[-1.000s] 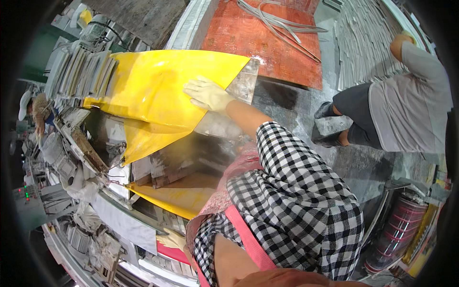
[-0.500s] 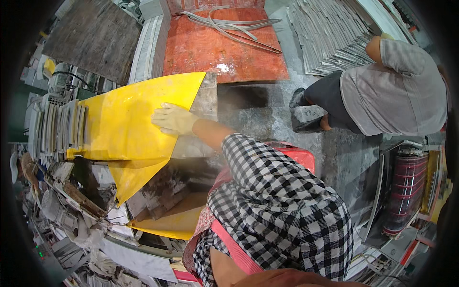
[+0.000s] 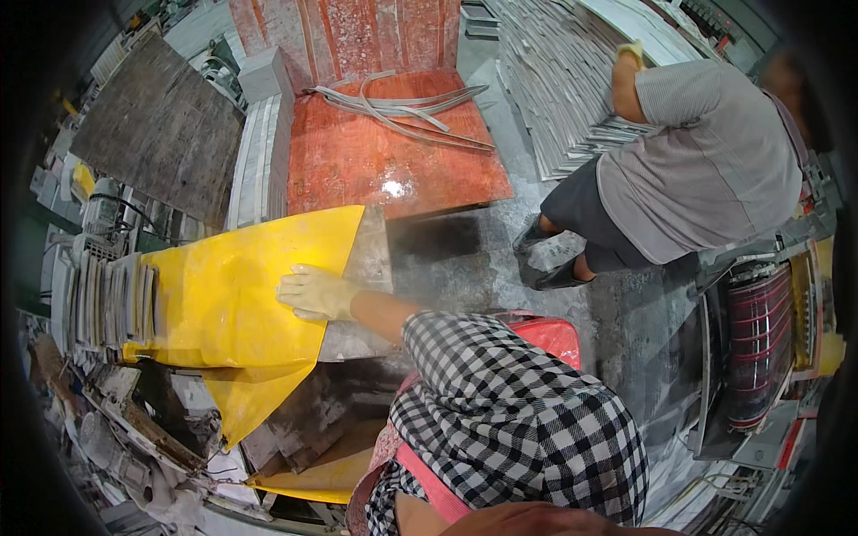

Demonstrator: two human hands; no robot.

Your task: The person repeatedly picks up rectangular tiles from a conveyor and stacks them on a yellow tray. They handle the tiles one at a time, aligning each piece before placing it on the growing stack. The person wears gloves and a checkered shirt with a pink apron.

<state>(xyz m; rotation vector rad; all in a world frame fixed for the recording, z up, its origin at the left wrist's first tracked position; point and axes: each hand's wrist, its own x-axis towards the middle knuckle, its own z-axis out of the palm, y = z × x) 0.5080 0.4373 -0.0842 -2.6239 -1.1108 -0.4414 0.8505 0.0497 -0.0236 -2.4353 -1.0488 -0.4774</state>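
My right hand (image 3: pixel 317 292), in a pale glove, lies flat on a yellow plastic sheet (image 3: pixel 210 281) with its fingers stretched out. Beneath the sheet, a worn grey surface (image 3: pixel 368 259) shows along its right edge. One corner of the sheet hangs down in a point at the near side. A checked black-and-white sleeve covers my right upper arm. My left hand is out of view; only a bit of bare arm shows at the lower edge.
Thin slabs (image 3: pixel 107 295) stand upright at the sheet's left end. Beyond it lies a red board (image 3: pixel 393 165) with loose grey strips (image 3: pixel 393 107). A person (image 3: pixel 697 170) in a grey shirt stands at right, before stacked slabs (image 3: pixel 572 89). A red object (image 3: pixel 547 338) sits beside my arm.
The view has shifted, so the sheet and red board sit lower in the picture. My right hand stays flat on the sheet. The other person's gloved hand now shows more above the stack.
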